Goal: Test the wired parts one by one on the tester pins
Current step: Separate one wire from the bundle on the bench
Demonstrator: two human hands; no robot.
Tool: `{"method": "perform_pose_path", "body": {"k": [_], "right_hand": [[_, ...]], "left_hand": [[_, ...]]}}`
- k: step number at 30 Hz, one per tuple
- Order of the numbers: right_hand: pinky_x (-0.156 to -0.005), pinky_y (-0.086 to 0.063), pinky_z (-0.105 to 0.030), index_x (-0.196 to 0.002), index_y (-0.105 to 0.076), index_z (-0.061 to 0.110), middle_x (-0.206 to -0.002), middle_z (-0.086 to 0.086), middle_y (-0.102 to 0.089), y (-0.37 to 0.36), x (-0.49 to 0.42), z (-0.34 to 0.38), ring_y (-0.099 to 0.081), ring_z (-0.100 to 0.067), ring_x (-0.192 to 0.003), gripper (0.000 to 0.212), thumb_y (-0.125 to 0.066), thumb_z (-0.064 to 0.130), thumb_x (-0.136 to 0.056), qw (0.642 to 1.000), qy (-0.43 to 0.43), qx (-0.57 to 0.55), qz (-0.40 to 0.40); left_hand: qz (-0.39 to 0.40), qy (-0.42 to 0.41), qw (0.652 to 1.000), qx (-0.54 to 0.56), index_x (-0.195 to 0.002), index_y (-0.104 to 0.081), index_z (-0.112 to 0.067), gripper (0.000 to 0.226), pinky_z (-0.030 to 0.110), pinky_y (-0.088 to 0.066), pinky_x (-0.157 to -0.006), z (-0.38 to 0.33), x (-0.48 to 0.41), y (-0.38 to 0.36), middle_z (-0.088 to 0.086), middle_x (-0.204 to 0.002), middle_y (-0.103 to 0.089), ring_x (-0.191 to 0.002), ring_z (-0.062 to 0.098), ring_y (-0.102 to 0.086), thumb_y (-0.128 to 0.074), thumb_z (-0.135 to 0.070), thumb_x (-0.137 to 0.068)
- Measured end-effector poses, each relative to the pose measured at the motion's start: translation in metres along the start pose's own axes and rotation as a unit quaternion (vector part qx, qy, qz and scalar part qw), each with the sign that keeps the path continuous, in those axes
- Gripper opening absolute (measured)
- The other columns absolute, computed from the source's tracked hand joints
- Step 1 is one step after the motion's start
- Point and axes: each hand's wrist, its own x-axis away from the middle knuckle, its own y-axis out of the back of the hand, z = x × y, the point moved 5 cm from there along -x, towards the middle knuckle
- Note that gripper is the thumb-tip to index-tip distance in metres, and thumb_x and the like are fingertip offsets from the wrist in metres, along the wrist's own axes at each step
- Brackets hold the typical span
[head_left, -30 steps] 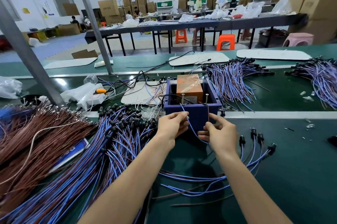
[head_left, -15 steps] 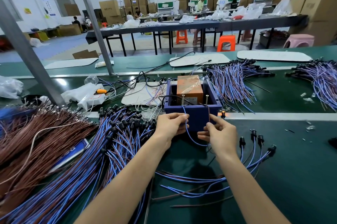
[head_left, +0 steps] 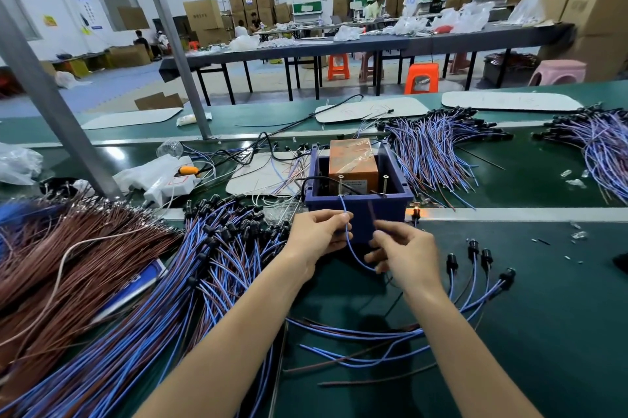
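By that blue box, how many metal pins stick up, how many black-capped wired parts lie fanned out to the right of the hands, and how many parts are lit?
Metal pins standing in the blue box: 2
Black-capped parts, fanned out, unlit: 4
Lit part, glowing orange: 1
Total: 7

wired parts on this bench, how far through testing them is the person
Early, it seems. Likely done: four parts laid out right of the right hand. In hand: the left hand pinches a blue wire running up to a tester pin, the right hand pinches its dark wire, and a lamp beside the blue tester box glows orange. Left: the big blue-wired pile on the left, apparently untested.
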Motion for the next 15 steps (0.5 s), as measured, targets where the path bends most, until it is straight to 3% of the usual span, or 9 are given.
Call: {"method": "perform_pose_path", "body": {"k": [2,4,7,9,11,15], "right_hand": [[-0.037,-0.04,-0.019,-0.088,-0.072,0.007,-0.068,-0.008,-0.072,-0.007,0.01,-0.001,-0.067,-0.021,-0.051,0.01,-0.064,0.003,-0.088,0.997,0.008,0.04,0.066],[-0.045,-0.046,-0.02,-0.08,-0.074,0.012,-0.068,-0.006,-0.073,-0.01,0.019,-0.003,-0.067,-0.021,-0.055,0.011,-0.067,0.006,-0.085,0.993,0.019,0.059,0.105],[-0.058,-0.047,-0.015,-0.075,-0.074,0.025,-0.068,0.007,-0.072,-0.011,0.027,-0.007,-0.063,-0.003,-0.062,0.013,-0.071,0.016,-0.084,0.978,0.044,0.128,0.158],[-0.064,-0.041,-0.01,-0.08,-0.075,0.03,-0.069,0.017,-0.069,-0.012,0.033,-0.01,-0.057,0.009,-0.063,0.004,-0.076,0.026,-0.08,0.946,0.066,0.229,0.22],[-0.067,-0.037,-0.007,-0.09,-0.077,0.024,-0.069,0.019,-0.065,-0.004,0.034,-0.014,-0.054,0.014,-0.067,0.012,-0.078,0.027,-0.078,0.905,0.087,0.32,0.265],[-0.067,-0.032,-0.008,-0.091,-0.077,0.023,-0.062,0.024,-0.053,0.036,0.024,-0.01,-0.046,0.003,-0.072,0.009,-0.073,0.022,-0.084,0.863,0.127,0.433,0.228]], "left_hand": [[0.043,-0.002,0.999,0.012,-0.098,-0.069,-0.008,0.013,0.019,-0.055,-0.063,0.004,0.008,0.0,0.003,-0.075,-0.066,-0.063,0.01,-0.064,-0.058,-0.009,-0.093],[0.082,-0.007,0.997,-0.004,-0.097,-0.071,-0.011,0.014,0.021,-0.056,-0.069,0.009,0.019,0.003,0.002,-0.074,-0.067,-0.069,0.012,-0.065,-0.058,-0.011,-0.093],[0.09,-0.01,0.996,-0.005,-0.085,-0.075,-0.013,0.018,0.02,-0.056,-0.069,0.012,0.034,0.013,0.002,-0.071,-0.068,-0.069,0.011,-0.066,-0.058,-0.011,-0.092],[0.085,-0.014,0.996,0.035,-0.076,-0.076,-0.013,0.024,0.02,-0.055,-0.064,0.008,0.042,0.02,0.003,-0.068,-0.067,-0.065,0.01,-0.066,-0.057,-0.008,-0.091],[0.081,-0.024,0.994,0.076,-0.072,-0.076,-0.013,0.026,0.021,-0.055,-0.061,0.001,0.049,0.029,0.003,-0.067,-0.067,-0.064,0.012,-0.067,-0.057,-0.009,-0.087],[0.046,-0.058,0.99,0.124,-0.075,-0.074,-0.01,0.027,0.023,-0.056,-0.061,-0.004,0.059,0.056,0.01,-0.07,-0.069,-0.068,0.016,-0.07,-0.051,-0.007,-0.089]]}}
